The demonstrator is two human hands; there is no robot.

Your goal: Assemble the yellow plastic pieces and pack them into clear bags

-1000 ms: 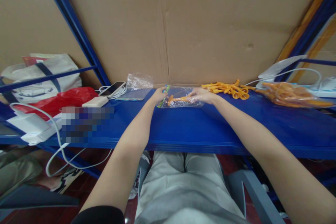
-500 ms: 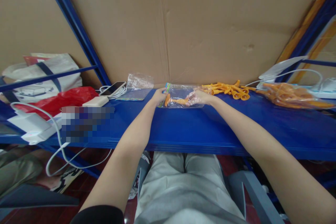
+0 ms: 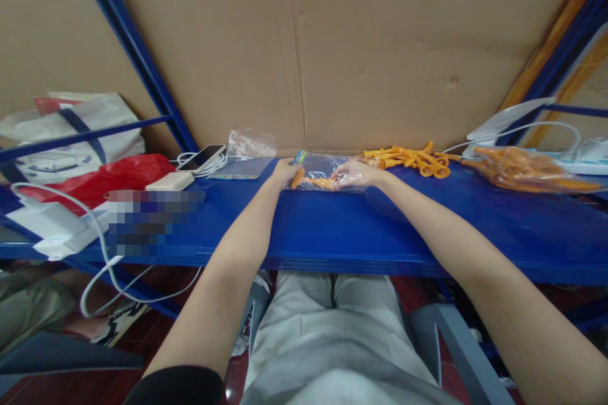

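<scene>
A clear plastic bag (image 3: 317,168) with a colourful top strip lies on the blue shelf between my hands. My left hand (image 3: 285,172) grips its left end, at the strip. My right hand (image 3: 351,173) is at the bag's right part, its fingers closed round an orange piece (image 3: 323,183) that shows through the film. Another orange end (image 3: 298,178) pokes up beside my left hand. Just right of my right hand, several loose orange horn-shaped pieces (image 3: 408,157) are heaped against the cardboard.
Flat clear bags (image 3: 244,166), a phone (image 3: 203,158) with white cable, a white box (image 3: 170,181) and red plastic (image 3: 114,178) are on the left. A filled bag of orange pieces (image 3: 527,169) lies right. Cardboard (image 3: 380,44) stands behind. Another person's leg shows lower left.
The orange piece at my right hand has tilted and shifted slightly left inside the bag. Both hands stay at the bag, and the whole view has moved a little.
</scene>
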